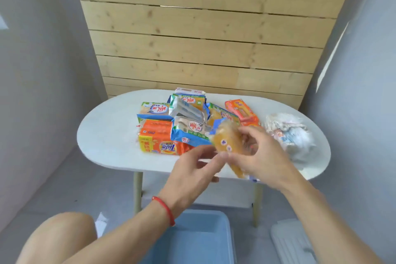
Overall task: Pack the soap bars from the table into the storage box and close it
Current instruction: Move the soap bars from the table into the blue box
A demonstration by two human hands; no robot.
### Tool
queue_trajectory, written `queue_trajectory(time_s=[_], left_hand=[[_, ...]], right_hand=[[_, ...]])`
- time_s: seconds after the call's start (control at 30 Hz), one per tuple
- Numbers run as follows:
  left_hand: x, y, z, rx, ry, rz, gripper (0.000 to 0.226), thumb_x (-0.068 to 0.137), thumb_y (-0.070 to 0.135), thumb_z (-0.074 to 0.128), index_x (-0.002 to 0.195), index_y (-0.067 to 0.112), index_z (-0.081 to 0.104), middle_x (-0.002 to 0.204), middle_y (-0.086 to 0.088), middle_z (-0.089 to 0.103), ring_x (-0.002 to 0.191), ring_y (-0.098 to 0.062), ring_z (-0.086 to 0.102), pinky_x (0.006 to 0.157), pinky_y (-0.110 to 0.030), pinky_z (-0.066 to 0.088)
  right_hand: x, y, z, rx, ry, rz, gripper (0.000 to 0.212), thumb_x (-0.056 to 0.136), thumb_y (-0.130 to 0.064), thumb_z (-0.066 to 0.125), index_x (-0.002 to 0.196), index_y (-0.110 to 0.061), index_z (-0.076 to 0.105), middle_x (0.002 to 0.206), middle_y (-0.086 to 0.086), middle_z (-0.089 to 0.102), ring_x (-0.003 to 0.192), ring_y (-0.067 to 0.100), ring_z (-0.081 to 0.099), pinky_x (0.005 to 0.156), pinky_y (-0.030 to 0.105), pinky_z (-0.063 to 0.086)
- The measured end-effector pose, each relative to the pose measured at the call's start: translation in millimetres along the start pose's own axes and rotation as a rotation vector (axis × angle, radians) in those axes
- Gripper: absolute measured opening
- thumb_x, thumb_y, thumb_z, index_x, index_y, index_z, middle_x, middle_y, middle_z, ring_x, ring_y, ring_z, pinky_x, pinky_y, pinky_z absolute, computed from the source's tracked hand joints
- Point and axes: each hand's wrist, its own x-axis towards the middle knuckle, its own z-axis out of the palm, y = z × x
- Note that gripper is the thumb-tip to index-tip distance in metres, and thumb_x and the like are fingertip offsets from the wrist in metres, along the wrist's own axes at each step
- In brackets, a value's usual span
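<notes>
- right hand (260, 154) and left hand (192, 174) both reach forward mid-frame – fingers pinching a clear-wrapped yellow soap bar (228, 146) between them
- bar's lifted off the white oval table (102, 135), above the open blue plastic storage box (197, 240) at bottom centre

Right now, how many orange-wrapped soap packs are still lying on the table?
2 in plain view: the Tide pack at the front left of the pile, and an orange pack at the back right, beside the white plastic bag. Others may be hidden under the pile.
</notes>
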Motion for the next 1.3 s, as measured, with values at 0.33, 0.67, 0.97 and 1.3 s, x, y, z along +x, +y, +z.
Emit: queue_trajectory(time_s=[0.33,0.67,0.97,1.3], left_hand=[[-41.5,-70.7,-48.5,-0.294,0.112,-0.565,0.026,0.089,0.034,0.062,0.107,0.016,0.067,0.083,-0.011,0.08,0.077,-0.032,0.078,0.06,-0.04,0.061],[-29.8,-143.9,-71.2,-0.051,0.116,-0.757,0.021,0.086,0.021,0.073,0.104,0.017,0.063,0.086,-0.009,0.08,0.082,-0.029,0.076,0.063,-0.046,0.063],[-20.8,-158.9,-76.6,-0.029,0.128,-0.741,0.018,0.089,0.021,0.074,0.1,0.016,0.061,0.094,-0.009,0.076,0.084,-0.028,0.074,0.062,-0.043,0.063],[-17.9,-203.7,-84.8,0.666,0.014,-0.79,0.019,0.091,0.023,0.063,0.096,0.008,0.051,0.1,-0.012,0.059,0.09,-0.028,0.057,0.091,-0.038,0.052]], right_hand=[[17.8,-18.1,44.4,-0.139,0.14,-0.222,0.023,0.088,-0.013,0.072,0.111,-0.014,0.076,0.11,-0.001,0.071,0.1,0.017,0.066,0.089,0.03,0.052],[134.9,32.2,36.2,-0.452,-0.192,0.015,0.083,0.076,-0.028,0.088,0.148,-0.019,0.048,0.147,0.008,0.053,0.135,0.029,0.051,0.11,0.043,0.04],[56.9,-5.6,-7.9,0.06,0.117,-0.03,0.06,0.065,-0.043,0.085,0.12,-0.033,0.064,0.104,-0.016,0.07,0.088,-0.005,0.063,0.078,0.012,0.05],[-74.8,10.7,86.2,0.08,-0.742,0.481,0.051,0.063,-0.052,0.083,0.107,-0.029,0.072,0.098,-0.003,0.078,0.086,0.014,0.077,0.077,0.034,0.062]])
